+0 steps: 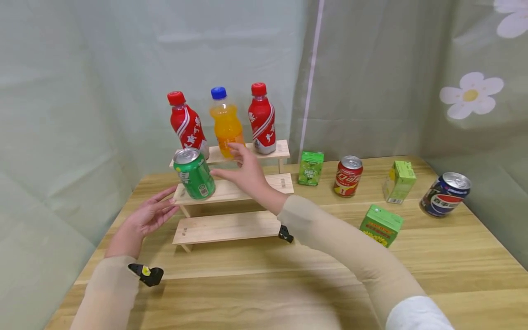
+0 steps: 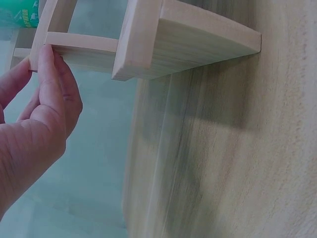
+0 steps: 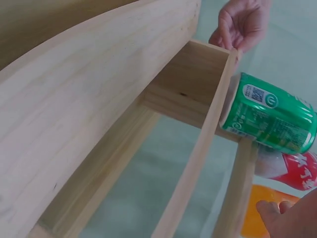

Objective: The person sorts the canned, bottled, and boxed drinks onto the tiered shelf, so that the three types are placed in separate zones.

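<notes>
A three-tier wooden shelf (image 1: 231, 226) stands on the table. My left hand (image 1: 145, 221) pinches the left end of its middle tier between thumb and fingers; the left wrist view shows the fingertips (image 2: 47, 59) at that corner. A green soda can (image 1: 195, 176) stands upright at the left of the middle tier. Just right of it my right hand (image 1: 247, 172) hovers with thumb and fingers spread, holding nothing, its fingers in front of the orange soda bottle (image 1: 227, 123). That bottle is on the top tier between two red bottles, one left (image 1: 189, 126) and one right (image 1: 262, 120).
Right of the shelf stand a green drink carton (image 1: 311, 169), a red can (image 1: 348, 178), a yellow-green carton (image 1: 399, 182), another green carton (image 1: 380, 225) and a dark blue can (image 1: 444, 196). Pale curtains (image 1: 231, 41) hang behind the wooden table (image 1: 231, 298).
</notes>
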`<state>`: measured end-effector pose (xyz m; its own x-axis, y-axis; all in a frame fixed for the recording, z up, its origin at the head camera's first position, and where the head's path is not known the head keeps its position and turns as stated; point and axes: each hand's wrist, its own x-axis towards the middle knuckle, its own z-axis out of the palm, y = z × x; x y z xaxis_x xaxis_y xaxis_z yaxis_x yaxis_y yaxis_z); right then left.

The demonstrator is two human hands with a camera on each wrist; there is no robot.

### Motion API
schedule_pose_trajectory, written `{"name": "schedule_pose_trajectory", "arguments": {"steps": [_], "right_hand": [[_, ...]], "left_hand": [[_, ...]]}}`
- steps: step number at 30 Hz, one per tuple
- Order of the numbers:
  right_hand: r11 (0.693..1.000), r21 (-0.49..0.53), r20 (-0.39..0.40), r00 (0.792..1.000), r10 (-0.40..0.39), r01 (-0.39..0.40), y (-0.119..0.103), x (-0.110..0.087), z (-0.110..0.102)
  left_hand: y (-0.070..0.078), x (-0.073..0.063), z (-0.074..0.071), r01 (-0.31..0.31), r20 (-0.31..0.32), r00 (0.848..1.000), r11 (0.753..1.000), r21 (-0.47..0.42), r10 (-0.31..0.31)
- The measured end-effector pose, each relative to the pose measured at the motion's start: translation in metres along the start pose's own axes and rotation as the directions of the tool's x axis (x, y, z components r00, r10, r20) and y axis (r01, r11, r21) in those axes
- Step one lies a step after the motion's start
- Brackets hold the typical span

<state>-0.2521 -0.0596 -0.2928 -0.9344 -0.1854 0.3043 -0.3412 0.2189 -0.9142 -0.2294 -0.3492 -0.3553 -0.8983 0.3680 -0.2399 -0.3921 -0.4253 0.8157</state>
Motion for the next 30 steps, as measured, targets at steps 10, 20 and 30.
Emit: {"name": "schedule_pose_trajectory", "arguments": {"steps": [10, 20, 30], "right_hand": [[1.0, -0.013, 0.023, 1.0, -0.02, 0.02, -0.006, -0.017, -0.035], [0.997, -0.062, 0.017, 0.999, -0.051, 0.052, -0.006, -0.029, -0.073], [0.976, -0.201, 0.047, 0.996, -0.078, 0.086, -0.005, -0.04, -0.113]], "left_hand": [[-0.002, 0.0, -0.001, 0.004, -0.01, 1.0, 1.0, -0.007, -0.004], [-0.002, 0.0, -0.003, -0.004, 0.019, 1.0, 1.0, -0.025, 0.005], [-0.001, 0.0, -0.002, -0.006, 0.0, 1.0, 1.0, -0.009, 0.006]]}}
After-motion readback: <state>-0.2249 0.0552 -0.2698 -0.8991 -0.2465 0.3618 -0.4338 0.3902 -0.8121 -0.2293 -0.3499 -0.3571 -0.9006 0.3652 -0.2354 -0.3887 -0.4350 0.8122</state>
